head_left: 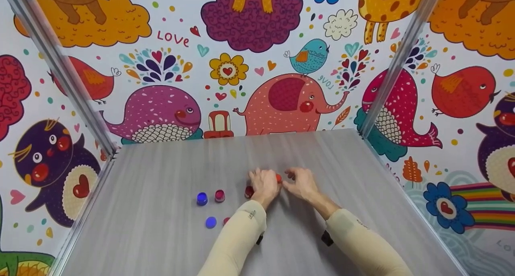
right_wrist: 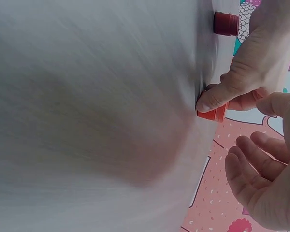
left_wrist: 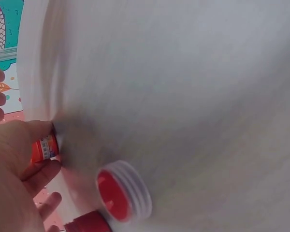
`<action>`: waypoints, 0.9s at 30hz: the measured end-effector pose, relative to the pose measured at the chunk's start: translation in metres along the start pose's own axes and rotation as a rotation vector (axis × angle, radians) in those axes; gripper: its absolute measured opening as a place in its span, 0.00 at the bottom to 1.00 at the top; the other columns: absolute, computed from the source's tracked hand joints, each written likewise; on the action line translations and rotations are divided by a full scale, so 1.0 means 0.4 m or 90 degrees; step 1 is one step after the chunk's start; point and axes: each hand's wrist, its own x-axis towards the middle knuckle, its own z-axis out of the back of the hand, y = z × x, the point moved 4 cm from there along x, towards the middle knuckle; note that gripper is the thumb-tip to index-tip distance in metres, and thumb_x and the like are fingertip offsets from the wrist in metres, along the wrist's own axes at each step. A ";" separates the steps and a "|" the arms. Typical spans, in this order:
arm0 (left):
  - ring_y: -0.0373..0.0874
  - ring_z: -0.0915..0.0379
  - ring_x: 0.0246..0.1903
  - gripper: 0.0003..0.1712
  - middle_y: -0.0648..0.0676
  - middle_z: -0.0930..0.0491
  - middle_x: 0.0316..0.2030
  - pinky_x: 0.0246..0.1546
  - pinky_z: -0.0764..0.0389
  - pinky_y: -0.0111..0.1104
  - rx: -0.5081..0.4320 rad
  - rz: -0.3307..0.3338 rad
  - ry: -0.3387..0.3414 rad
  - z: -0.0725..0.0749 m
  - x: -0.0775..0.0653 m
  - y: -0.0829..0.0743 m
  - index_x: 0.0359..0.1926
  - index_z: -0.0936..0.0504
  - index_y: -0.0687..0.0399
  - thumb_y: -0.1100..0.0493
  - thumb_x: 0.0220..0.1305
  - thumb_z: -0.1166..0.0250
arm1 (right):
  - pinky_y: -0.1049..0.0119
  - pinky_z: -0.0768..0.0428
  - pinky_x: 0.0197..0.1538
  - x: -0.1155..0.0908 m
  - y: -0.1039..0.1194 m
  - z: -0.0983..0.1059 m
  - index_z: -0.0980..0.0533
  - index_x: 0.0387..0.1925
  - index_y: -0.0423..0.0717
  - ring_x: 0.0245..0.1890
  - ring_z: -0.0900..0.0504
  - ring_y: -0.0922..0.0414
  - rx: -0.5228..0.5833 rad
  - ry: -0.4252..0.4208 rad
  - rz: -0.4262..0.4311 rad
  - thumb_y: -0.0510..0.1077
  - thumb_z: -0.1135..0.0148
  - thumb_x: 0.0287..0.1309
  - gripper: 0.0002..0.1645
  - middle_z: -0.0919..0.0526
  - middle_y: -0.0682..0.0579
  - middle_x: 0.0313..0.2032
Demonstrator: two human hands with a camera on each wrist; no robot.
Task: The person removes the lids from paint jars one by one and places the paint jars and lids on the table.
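Note:
My left hand (head_left: 265, 184) pinches a small orange paint jar (left_wrist: 45, 148) between thumb and fingers, down at the grey tabletop. Only a bit of that jar shows in the head view, beside the fingers. To its right hovers my right hand (right_wrist: 266, 169), fingers loosely bent, holding nothing and apart from the jar. A dark red jar (right_wrist: 225, 24) stands just left of my left hand, partly covered by it in the head view. In the left wrist view, a translucent ridged round piece (left_wrist: 137, 191) with red inside lies near a red piece (left_wrist: 89, 223), cut off below.
Left of the hands stand an uncovered blue paint jar (head_left: 202, 199) and a crimson one (head_left: 219, 196). In front of them lie a blue lid (head_left: 211, 222) and a reddish lid (head_left: 226, 220), partly behind my left sleeve. Printed walls and metal posts border the grey table (head_left: 153, 171).

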 end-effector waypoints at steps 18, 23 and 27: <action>0.55 0.15 0.43 0.21 0.56 0.08 0.36 0.59 0.23 0.53 -0.039 0.005 0.021 0.041 -0.001 0.001 0.38 0.09 0.52 0.39 0.67 0.21 | 0.44 0.08 0.47 -0.001 -0.002 0.022 0.10 0.48 0.38 0.41 0.07 0.43 0.024 -0.032 0.022 0.40 0.20 0.60 0.16 0.05 0.40 0.40; 0.54 0.15 0.40 0.20 0.54 0.09 0.33 0.56 0.22 0.51 -0.068 0.008 0.004 0.067 0.003 0.000 0.34 0.10 0.51 0.40 0.66 0.21 | 0.43 0.08 0.47 -0.001 0.002 0.033 0.10 0.48 0.38 0.41 0.07 0.41 0.031 -0.042 0.028 0.41 0.20 0.61 0.16 0.06 0.40 0.40; 0.54 0.15 0.39 0.21 0.54 0.10 0.32 0.55 0.22 0.50 -0.085 0.005 -0.013 0.080 0.002 0.001 0.35 0.11 0.51 0.38 0.66 0.21 | 0.43 0.08 0.48 0.001 0.010 0.045 0.10 0.50 0.37 0.41 0.07 0.42 0.031 -0.046 0.022 0.42 0.20 0.62 0.17 0.06 0.40 0.40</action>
